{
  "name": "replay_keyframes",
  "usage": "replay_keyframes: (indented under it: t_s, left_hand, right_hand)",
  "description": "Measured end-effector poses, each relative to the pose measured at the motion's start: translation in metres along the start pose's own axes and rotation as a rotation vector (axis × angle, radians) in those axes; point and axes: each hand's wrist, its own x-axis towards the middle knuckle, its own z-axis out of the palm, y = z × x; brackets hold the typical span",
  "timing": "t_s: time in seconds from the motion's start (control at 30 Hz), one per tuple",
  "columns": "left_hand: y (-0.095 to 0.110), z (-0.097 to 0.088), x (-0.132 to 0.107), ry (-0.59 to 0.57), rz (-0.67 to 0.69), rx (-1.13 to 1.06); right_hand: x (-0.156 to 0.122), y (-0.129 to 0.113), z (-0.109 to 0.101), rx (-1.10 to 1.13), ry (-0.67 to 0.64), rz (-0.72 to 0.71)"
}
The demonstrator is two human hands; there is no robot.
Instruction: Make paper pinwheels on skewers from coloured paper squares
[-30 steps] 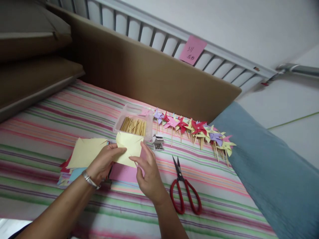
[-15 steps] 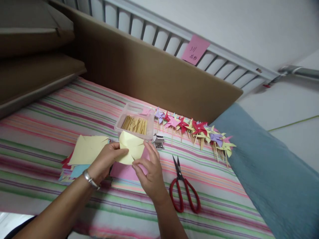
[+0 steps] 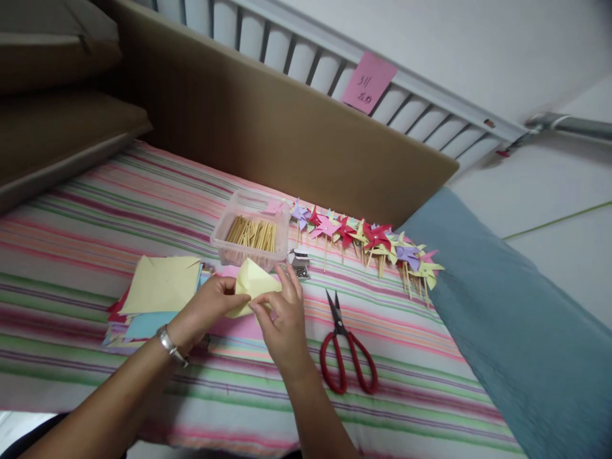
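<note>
Both hands grip a pale yellow paper square just above the striped cloth. My left hand pinches its left side, a metal bracelet on the wrist. My right hand pinches its lower right part, with the fingers bending a corner inwards. Under the yellow paper lies a pink sheet. To the left is a stack of coloured paper squares with a yellow one on top.
A clear plastic box of wooden sticks stands just behind the hands, a small tub of pins beside it. Several finished paper pinwheels lie in a row to the right. Red scissors lie at right, near a blue cloth.
The yellow paper has been lowered towards the cloth and its corners folded inwards, so it looks smaller. The view has shifted slightly.
</note>
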Motion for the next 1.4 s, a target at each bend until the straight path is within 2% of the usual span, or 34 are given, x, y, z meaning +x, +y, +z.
replay_keyframes:
  t_s: [0.63,0.9,1.03,1.1,1.23,1.33,1.4]
  left_hand:
    - [-0.001,-0.001,0.000,-0.068,-0.009,0.022]
    - [0.008,0.003,-0.006,-0.009,-0.008,0.077]
    - [0.009,0.003,-0.006,0.015,-0.010,0.108]
    - [0.008,0.003,-0.006,-0.035,-0.010,0.131]
    - [0.004,0.005,-0.009,-0.229,-0.027,0.183]
    - [0.001,0.007,-0.010,-0.362,-0.043,0.197]
    - [-0.002,0.007,-0.010,-0.391,-0.042,0.212]
  right_hand:
    - [-0.001,0.001,0.002,-0.028,0.017,0.010]
    - [-0.001,0.000,0.005,-0.020,0.027,0.048]
    - [0.005,0.001,-0.007,0.055,0.030,0.101]
    - [0.008,0.003,-0.017,0.135,-0.027,0.197]
    - [0.008,0.012,-0.029,0.372,-0.254,0.421]
    - [0.003,0.016,-0.029,0.516,-0.369,0.440]
    - [0.001,0.016,-0.028,0.542,-0.401,0.419]
